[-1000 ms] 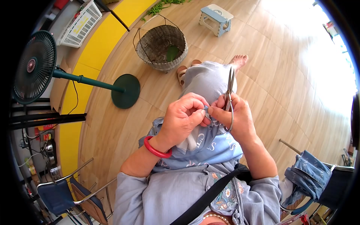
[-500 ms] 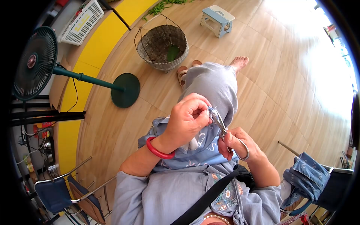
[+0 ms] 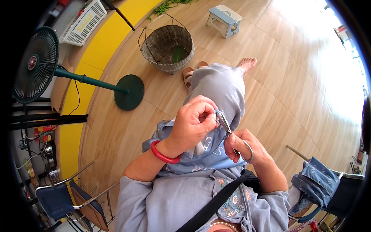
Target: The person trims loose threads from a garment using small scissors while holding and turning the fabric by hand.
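Blue fabric printed with white letters (image 3: 215, 149) lies across my lap. My left hand (image 3: 196, 120), with a red bangle at the wrist, pinches a small frayed bit of the blue fabric. My right hand (image 3: 244, 146) has its fingers through the handles of metal scissors (image 3: 223, 123). The scissor blades point up and left, their tips at the pinched bit beside my left fingertips. The blades look nearly closed. Exactly what lies between the tips is too small to tell.
A woven basket (image 3: 167, 48) with a green leaf stands ahead, beside a green fan (image 3: 128, 92). Farther off is a small stool (image 3: 225, 20). Chairs stand at left (image 3: 57, 201) and right (image 3: 345, 195), the right one with denim cloth (image 3: 316, 181) on it.
My right hand has moved down and right from my left fingers. The scissors, earlier pointing upward in my palm, have swung to the pinched fabric, and their blades have since drawn closer together.
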Demonstrator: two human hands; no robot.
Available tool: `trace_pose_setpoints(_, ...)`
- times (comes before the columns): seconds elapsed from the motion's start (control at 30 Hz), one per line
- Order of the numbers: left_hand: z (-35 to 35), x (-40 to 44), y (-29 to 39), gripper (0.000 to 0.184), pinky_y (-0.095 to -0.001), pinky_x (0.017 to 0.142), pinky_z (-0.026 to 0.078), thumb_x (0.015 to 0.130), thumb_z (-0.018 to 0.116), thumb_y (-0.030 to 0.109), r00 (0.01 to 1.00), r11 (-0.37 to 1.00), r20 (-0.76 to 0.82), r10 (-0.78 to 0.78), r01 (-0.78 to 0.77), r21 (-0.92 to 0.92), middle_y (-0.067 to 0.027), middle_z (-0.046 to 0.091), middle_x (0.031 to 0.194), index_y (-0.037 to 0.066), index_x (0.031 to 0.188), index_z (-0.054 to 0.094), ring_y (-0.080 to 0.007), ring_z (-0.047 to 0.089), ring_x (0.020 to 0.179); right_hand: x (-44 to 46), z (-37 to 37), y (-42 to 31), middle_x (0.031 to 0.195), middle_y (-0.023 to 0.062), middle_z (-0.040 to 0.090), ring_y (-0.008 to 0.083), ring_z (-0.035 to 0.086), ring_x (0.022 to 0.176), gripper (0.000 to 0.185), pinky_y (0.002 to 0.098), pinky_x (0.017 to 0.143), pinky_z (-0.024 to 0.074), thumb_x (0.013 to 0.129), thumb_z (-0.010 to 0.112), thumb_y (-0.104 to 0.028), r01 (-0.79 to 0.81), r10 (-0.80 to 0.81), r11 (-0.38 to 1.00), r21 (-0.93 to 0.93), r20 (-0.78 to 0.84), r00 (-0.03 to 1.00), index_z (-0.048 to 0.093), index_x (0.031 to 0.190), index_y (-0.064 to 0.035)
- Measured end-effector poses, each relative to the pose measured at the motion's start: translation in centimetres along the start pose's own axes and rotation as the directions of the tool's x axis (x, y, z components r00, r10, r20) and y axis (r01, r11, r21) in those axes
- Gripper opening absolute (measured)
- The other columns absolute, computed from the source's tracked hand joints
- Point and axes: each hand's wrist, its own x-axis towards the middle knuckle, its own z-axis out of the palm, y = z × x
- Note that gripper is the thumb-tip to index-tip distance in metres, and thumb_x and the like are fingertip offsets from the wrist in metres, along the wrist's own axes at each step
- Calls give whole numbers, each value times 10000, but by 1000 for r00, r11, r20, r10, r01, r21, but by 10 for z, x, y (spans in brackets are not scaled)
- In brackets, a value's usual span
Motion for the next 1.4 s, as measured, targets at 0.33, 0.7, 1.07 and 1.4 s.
trace_pose_setpoints(0.33, 0, -2, -8, 68, -217, 635, 524, 837, 521, -77, 998, 994, -5, 60, -60, 87, -89, 546, 981, -45, 779, 537, -101, 617, 709, -2, 1, 2, 543, 32, 521, 88, 479, 466, 612, 225, 429, 370, 894, 467, -577, 22, -22, 1000, 13, 8, 1000, 501, 587, -48)
trace_pose_setpoints(0.7, 1, -4, -10, 55, -215, 632, 520, 828, 528, -87, 995, 983, 7, 101, -101, 154, -96, 545, 981, -37, 804, 536, -105, 615, 708, -3, 1, 4, 538, 28, 519, 86, 486, 469, 627, 224, 427, 375, 883, 469, -601, 6, -7, 999, 50, 16, 1000, 509, 586, -51)
trace_pose_setpoints(1.07, 2, -4, -14, 90, -228, 597, 524, 787, 552, -110, 953, 891, 39, 299, -294, 347, -120, 564, 960, -31, 826, 535, -131, 624, 697, -5, 0, 1, 532, 22, 522, 84, 503, 475, 635, 229, 441, 395, 874, 475, -615, -36, 35, 997, 67, 14, 999, 530, 597, -46)
trace_pose_setpoints(1.4, -1, -5, -15, 90, -229, 602, 525, 788, 543, -115, 959, 914, 63, 276, -282, 291, -122, 570, 957, -34, 829, 535, -128, 627, 698, 1, 3, 5, 532, 8, 520, 76, 502, 474, 564, 216, 434, 384, 834, 594, -562, -43, 45, 997, 65, -28, 999, 555, 614, -44)
